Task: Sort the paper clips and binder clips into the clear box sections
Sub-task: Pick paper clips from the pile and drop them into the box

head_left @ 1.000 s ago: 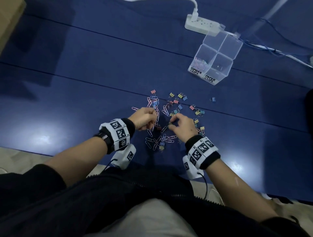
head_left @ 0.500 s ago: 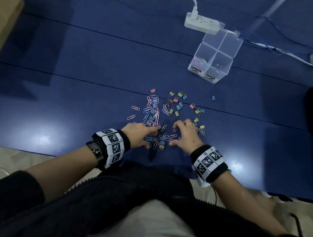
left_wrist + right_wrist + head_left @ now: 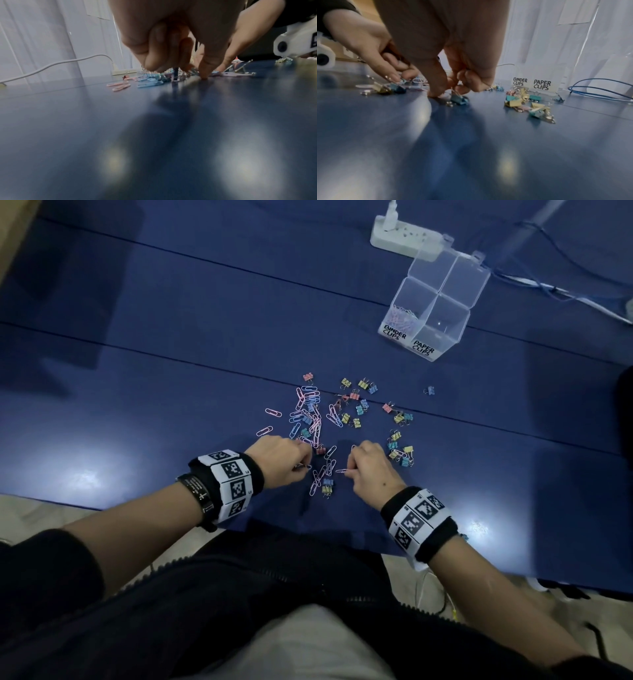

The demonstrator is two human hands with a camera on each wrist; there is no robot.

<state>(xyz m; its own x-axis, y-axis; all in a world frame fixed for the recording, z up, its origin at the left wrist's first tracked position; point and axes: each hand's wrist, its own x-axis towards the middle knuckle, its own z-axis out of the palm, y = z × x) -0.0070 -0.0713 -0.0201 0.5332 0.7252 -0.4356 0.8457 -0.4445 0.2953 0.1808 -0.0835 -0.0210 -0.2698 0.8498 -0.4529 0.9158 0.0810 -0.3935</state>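
Observation:
Pastel paper clips (image 3: 308,414) and small binder clips (image 3: 359,405) lie scattered on the blue table (image 3: 171,371). My left hand (image 3: 303,465) hovers at the near edge of the pile, fingers curled, pinching paper clips; in the left wrist view its thumb tip (image 3: 204,75) touches the table. My right hand (image 3: 349,470) is a little to the right, fingers curled, pinching a pale paper clip (image 3: 342,471). A blue binder clip (image 3: 458,100) lies right under its fingers (image 3: 471,81). The clear box (image 3: 445,278) stands far right, with paper clips (image 3: 402,318) in the section labelled BINDER CLIPS.
A white power strip (image 3: 404,241) and blue cables (image 3: 565,292) lie behind the box. Another cluster of binder clips (image 3: 400,450) sits just right of my right hand. The table's near edge runs close under both wrists. A white cord (image 3: 51,65) trails at the left.
Both hands went from fingers spread on the clips to curled pinches. The left hand drew slightly nearer to me; the right hand now holds a paper clip at its thumb.

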